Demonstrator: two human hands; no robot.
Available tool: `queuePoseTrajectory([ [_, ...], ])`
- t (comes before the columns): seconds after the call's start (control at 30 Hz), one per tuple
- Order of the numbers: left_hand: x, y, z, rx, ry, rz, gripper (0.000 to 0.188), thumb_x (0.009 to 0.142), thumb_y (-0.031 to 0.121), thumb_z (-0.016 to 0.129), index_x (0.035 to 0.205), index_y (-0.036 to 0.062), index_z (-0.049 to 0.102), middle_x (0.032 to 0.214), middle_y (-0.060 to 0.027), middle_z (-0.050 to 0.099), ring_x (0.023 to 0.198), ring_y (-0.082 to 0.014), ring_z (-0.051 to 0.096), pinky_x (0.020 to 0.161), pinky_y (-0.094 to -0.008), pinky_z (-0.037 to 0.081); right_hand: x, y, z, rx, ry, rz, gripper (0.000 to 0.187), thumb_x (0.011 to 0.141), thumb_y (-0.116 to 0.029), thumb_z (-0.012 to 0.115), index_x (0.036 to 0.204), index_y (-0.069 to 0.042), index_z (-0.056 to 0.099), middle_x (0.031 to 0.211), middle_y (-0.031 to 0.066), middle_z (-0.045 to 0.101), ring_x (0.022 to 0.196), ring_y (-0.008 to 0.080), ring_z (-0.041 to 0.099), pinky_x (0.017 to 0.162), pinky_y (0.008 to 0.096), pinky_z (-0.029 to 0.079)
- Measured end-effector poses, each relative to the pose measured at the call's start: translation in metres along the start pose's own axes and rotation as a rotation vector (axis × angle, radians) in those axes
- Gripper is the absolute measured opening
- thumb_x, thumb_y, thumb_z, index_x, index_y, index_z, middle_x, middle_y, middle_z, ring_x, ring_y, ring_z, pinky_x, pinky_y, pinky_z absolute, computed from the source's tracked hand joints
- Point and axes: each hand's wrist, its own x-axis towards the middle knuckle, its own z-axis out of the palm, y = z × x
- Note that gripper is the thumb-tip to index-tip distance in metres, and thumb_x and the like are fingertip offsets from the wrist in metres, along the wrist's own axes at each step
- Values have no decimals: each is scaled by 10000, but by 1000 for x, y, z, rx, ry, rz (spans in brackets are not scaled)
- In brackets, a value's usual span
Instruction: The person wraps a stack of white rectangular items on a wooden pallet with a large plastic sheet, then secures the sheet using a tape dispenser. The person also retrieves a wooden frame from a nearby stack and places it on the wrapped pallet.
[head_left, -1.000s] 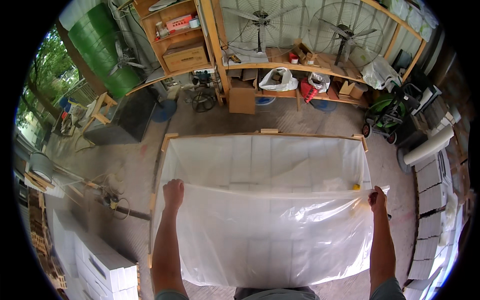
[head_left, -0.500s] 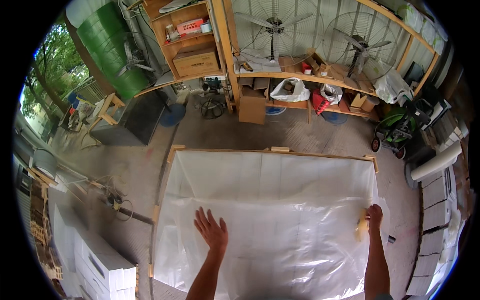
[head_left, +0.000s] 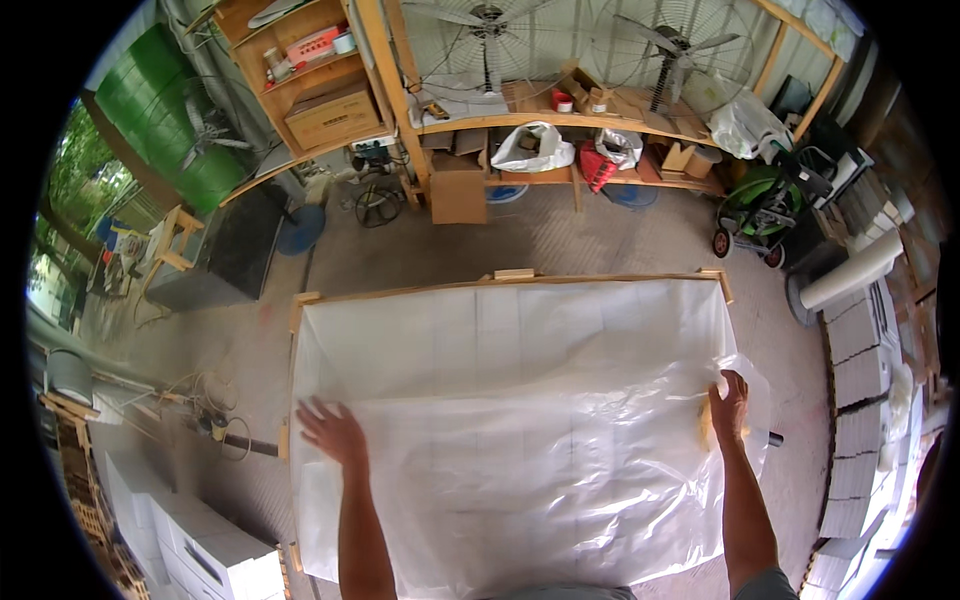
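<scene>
A clear plastic sheet (head_left: 520, 470) lies wrinkled over a wide white block or stack (head_left: 420, 320) with wooden pieces along its edges. My left hand (head_left: 335, 432) is open with fingers spread, at the sheet's left side. At the right edge my right hand (head_left: 732, 408) has its fingers curled around a gathered part of the sheet. Close beside that hand is a yellowish object (head_left: 706, 425), blurred and partly hidden, so its kind cannot be made out. The dark end of a rod (head_left: 775, 439) sticks out past the right edge.
A wooden workbench (head_left: 560, 122) with fans, boxes and bags runs along the far wall. A hand truck (head_left: 765, 215) and a white roll (head_left: 852, 270) are at right, above white stacks (head_left: 855, 400). White boxes (head_left: 205, 540) stand at near left; cables (head_left: 215, 410) lie on the floor.
My left hand has moved left over the sheet toward its edge. My right hand has shifted slightly farther away and now grips gathered sheet. The whole view has shifted as well.
</scene>
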Motion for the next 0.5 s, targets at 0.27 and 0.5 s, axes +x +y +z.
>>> queuePoseTrajectory([
  [0.27, 49, -77, 16, -895, -772, -537, 437, 856, 401, 556, 751, -18, 628, 616, -77, 572, 569, -177, 549, 552, -351, 437, 12, -85, 5, 57, -120, -289, 463, 662, -86, 714, 1094, -49, 554, 1124, 103, 559, 1110, 293, 490, 947, 420, 389],
  [0.5, 58, -107, -4, -1605, -840, -297, 227, 837, 157, 582, 1019, 30, 631, 883, -63, 646, 739, -177, 630, 646, -316, 520, 9, -143, 23, 99, -273, -478, 487, 646, -95, 728, 1094, -49, 544, 1129, 99, 553, 1115, 285, 488, 958, 414, 369],
])
